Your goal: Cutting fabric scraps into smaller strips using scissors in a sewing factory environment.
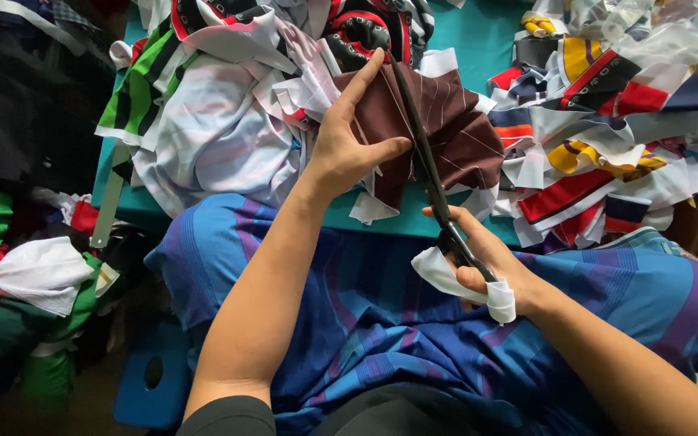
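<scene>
My left hand [349, 141] pinches a brown piece of fabric with thin white lines [458, 133] on the teal table edge, index finger stretched up along it. My right hand [486, 262] grips black scissors [430, 165] whose long blades run up across the brown fabric. White cloth strips are wrapped around the scissor handles and my fingers. Both forearms reach forward over my lap, which is covered in blue and purple striped cloth [381, 315].
A heap of white, green-striped and red garments [212, 105] lies left of the brown piece. Many cut coloured scraps [616, 137] pile up at the right. More clothes [18, 266] are stacked on the floor at left, beside a blue stool [151, 383].
</scene>
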